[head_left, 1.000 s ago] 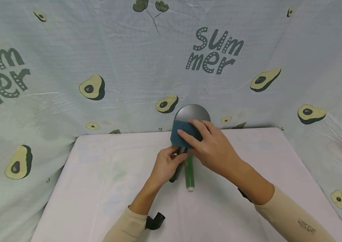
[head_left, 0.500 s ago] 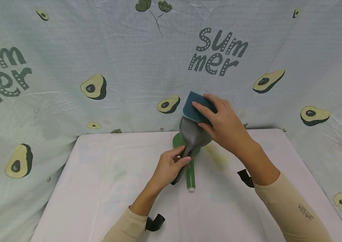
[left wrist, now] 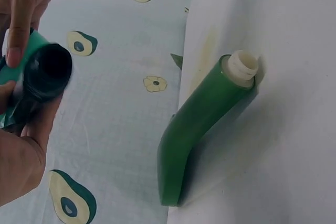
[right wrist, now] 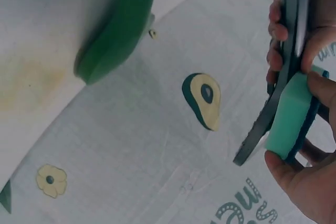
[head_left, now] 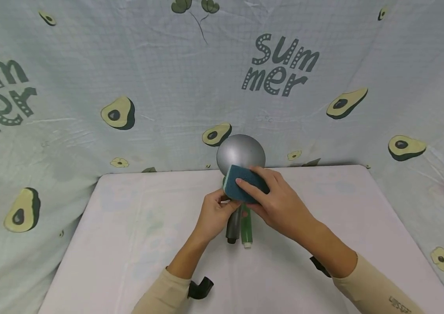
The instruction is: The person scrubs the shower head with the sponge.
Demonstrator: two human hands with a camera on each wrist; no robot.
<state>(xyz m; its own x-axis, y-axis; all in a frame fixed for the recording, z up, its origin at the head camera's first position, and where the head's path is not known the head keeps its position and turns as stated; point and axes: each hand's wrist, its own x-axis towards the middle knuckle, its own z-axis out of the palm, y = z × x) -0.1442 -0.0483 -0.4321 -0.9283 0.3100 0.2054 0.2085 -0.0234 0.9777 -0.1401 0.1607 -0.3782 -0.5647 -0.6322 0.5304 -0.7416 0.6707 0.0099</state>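
Note:
My left hand [head_left: 214, 216] grips the handle of a grey handheld shower head [head_left: 241, 150], its round face turned up toward the head camera. Fingers and thumb of my right hand [head_left: 282, 203] pinch a sponge [head_left: 245, 185] with a dark blue scouring side and a light green foam side. The foam lies along the shower head near its neck, as the right wrist view shows. In the left wrist view the handle's hollow end [left wrist: 52, 69] points at the camera. A green shower head [left wrist: 202, 106] with a white threaded end lies on the table beneath.
The pale table [head_left: 135, 244] ends at a hanging cloth [head_left: 167, 87] printed with avocados and lettering. A faint yellowish mark [left wrist: 207, 51] shows on the table by the green shower head. Black straps [head_left: 201, 288] sit around both forearms.
Half a second ago the grey shower head was turned over with the sponge at its upper rim. Now its face is up again, and the sponge has come down to the neck.

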